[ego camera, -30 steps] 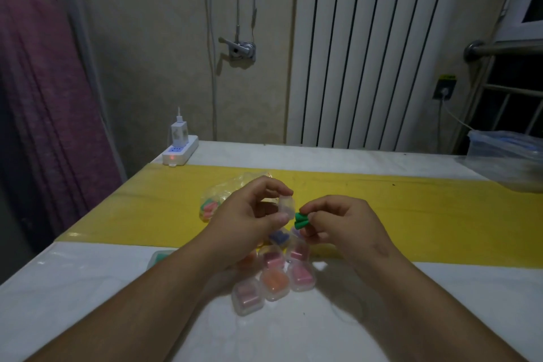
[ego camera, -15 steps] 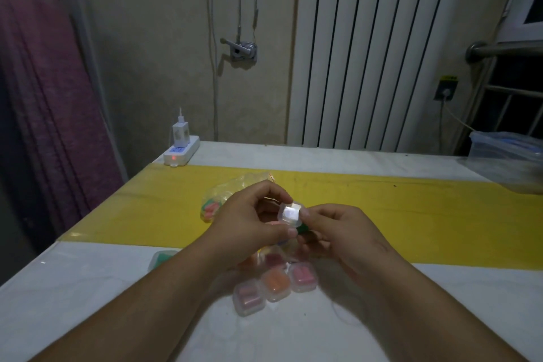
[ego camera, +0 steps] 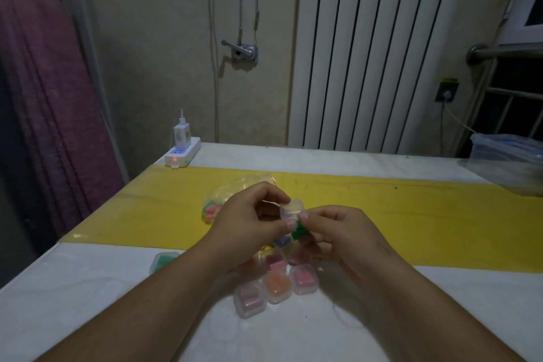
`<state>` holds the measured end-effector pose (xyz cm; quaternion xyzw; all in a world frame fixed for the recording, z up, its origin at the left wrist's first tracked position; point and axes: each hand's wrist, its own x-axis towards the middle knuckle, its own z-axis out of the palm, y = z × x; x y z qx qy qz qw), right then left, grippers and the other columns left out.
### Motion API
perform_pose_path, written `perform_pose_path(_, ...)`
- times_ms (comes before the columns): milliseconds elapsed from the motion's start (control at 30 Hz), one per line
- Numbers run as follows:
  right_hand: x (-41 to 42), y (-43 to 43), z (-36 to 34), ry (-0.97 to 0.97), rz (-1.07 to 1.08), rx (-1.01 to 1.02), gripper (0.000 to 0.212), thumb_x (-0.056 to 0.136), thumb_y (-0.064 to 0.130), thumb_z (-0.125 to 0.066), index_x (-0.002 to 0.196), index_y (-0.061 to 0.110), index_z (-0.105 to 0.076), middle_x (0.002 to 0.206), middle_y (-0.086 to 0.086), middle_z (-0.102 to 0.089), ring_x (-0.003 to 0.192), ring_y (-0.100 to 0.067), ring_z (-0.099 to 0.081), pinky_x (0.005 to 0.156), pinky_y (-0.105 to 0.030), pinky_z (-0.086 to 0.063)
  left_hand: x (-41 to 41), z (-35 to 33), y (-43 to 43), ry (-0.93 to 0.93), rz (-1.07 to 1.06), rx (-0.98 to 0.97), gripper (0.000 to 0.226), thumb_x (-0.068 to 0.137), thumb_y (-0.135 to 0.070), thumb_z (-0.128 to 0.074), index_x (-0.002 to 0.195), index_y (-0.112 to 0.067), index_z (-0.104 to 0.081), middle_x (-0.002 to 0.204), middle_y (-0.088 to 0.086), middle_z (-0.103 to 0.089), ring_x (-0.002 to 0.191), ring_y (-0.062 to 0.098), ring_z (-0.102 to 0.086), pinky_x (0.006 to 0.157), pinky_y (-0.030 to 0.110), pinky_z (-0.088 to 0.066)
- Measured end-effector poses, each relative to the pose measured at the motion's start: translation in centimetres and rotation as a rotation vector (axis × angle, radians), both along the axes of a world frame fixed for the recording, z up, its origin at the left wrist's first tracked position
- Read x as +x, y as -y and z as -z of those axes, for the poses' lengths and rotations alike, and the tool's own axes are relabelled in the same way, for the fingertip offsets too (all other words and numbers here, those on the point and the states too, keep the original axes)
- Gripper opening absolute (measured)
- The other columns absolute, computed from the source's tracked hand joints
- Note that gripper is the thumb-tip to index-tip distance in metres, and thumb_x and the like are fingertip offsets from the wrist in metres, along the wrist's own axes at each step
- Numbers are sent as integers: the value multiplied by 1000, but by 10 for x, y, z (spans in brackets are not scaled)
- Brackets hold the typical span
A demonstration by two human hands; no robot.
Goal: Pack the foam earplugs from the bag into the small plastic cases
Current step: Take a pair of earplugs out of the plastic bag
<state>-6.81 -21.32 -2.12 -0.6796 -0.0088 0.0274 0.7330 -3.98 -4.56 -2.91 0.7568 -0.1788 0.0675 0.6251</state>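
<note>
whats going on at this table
A person is packing foam earplugs. The left hand holds a small clear case, and the right hand pinches green earplugs right against it. Several filled cases sit on the table below the hands, and the bag of earplugs lies behind the left hand.

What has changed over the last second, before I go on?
The right hand moved left, bringing the green earplugs up to the case; they now sit just under it, not visibly inside. The left hand kept its grip on the case. The bag and the filled cases stayed put.
</note>
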Motion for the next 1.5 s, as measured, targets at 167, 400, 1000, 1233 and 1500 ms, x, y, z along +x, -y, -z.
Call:
perform_pose_path(167,2,-2,1,28,36,-43,19,89,14,-68,86,-4,-73,74,-28,-63,64,-32,-60,68,-45,-55,0,0,-1,66,-27,67,21,78,-8,-79,94,-13,-67,84,10,-73,79,28,-71,73,45,-59)
perform_pose_path(400,-4,-9,5,22,51,-43,17,89,7,-66,82,-7,-71,68,-23,-63,58,-28,-58,57,-33,-45,3,6,-1,173,-108,213,21,70,-30,-79,85,-22,-66,79,-2,-71,77,14,-68,73,42,-57)
perform_pose_path(1000,-1,-5,-1,-5,13,-51,25,92,14,-63,78,-6,-68,51,-8,-59,50,-24,-57,64,-41,-51,3,3,5,150,-60,124,31,67,-11,-84,83,-23,-60,90,5,-68,84,24,-66,76,45,-56)
perform_pose_path(1233,1,-5,1,24,52,-47,24,90,17,-67,81,-5,-72,71,-26,-65,58,-28,-60,70,-49,-55,5,7,4,191,-52,185,20,75,-22,-77,92,-21,-67,94,-7,-70,89,11,-67,82,38,-56)
perform_pose_path(1500,3,-7,8,56,105,-133,16,84,12,-70,75,-1,-74,63,-17,-64,56,-27,-61,59,-37,-49,2,5,7,222,-109,205,14,80,-19,-73,86,-23,-61,79,-9,-69,77,6,-66,71,27,-56)
